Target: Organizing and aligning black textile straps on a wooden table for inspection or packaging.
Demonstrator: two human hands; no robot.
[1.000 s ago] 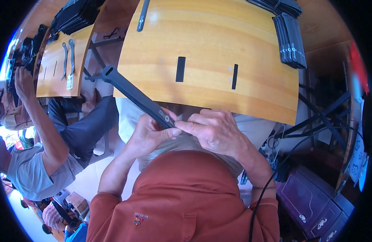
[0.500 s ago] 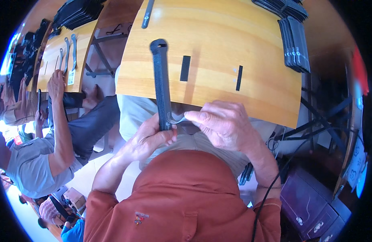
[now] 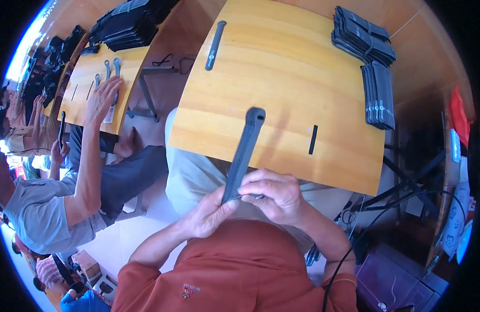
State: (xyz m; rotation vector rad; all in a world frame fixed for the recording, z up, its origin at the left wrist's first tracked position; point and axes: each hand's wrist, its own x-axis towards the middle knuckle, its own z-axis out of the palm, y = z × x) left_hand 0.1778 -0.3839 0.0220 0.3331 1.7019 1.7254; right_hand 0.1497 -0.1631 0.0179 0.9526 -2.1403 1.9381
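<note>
A stack of long black straps (image 3: pixel 245 148), rounded at the top with a small slot near that end, tilts up over the table's near edge. My left hand (image 3: pixel 209 212) is closed around its lower end, thumb on top. Right beside it, my right hand (image 3: pixel 275 193) pinches, with thumb and fingers, a thin dark strap end at the bottom of the stack; the fingers partly hide it. On the wooden table (image 3: pixel 292 62), a single black strap (image 3: pixel 215 47) lies at the far left. A narrow black strip or slot (image 3: pixel 313 139) shows right of the stack.
Banded black strap bundles (image 3: pixel 362 36) and a row of black straps (image 3: pixel 378 96) sit along the table's right edge. At left, a co-worker's hand (image 3: pixel 104 101) reaches over another table with straps. A black cable (image 3: pixel 365 221) hangs near my right arm; purple drawers (image 3: pixel 396 265) stand lower right.
My view has shifted. My right hand has come closer to my left, down at the stack's lower end. The stack now leans to the right, and the wider black strip is no longer visible.
</note>
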